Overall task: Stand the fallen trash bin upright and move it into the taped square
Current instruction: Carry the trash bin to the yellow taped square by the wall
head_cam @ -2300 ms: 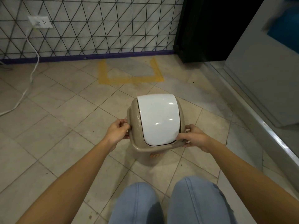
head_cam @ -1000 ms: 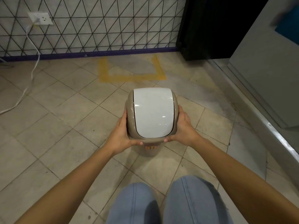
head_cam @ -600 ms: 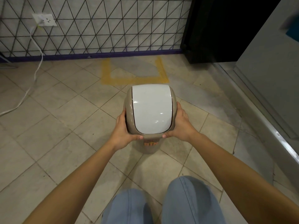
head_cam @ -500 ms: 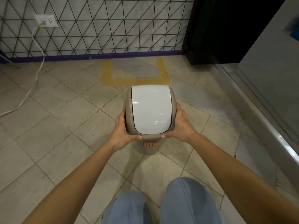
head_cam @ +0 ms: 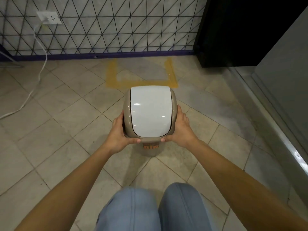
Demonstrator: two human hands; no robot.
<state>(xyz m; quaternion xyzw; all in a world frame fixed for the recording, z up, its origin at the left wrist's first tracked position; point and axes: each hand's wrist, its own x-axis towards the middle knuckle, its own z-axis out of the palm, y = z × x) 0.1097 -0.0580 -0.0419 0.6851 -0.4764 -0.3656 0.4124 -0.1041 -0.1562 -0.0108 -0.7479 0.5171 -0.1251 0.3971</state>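
The trash bin (head_cam: pixel 150 114) stands upright in front of me, a beige body with a white swing lid and orange lettering low on its near side. My left hand (head_cam: pixel 119 134) grips its left side and my right hand (head_cam: pixel 180 130) grips its right side, thumbs on the near rim. The yellow taped square (head_cam: pixel 141 81) lies on the floor just beyond the bin, against the wall; the bin's far edge overlaps its near strip in view.
A tiled wall with a purple skirting (head_cam: pixel 100 55) closes the far side. A white cable (head_cam: pixel 39 77) runs from a wall socket (head_cam: pixel 48 17) across the floor at left. A dark cabinet (head_cam: pixel 241 30) and a grey metal sill (head_cam: pixel 275 127) stand at right. My knees (head_cam: pixel 153 207) are below.
Both hands shifted from the bin's near corners to its sides, and the bin moved forward, closer to the taped square.
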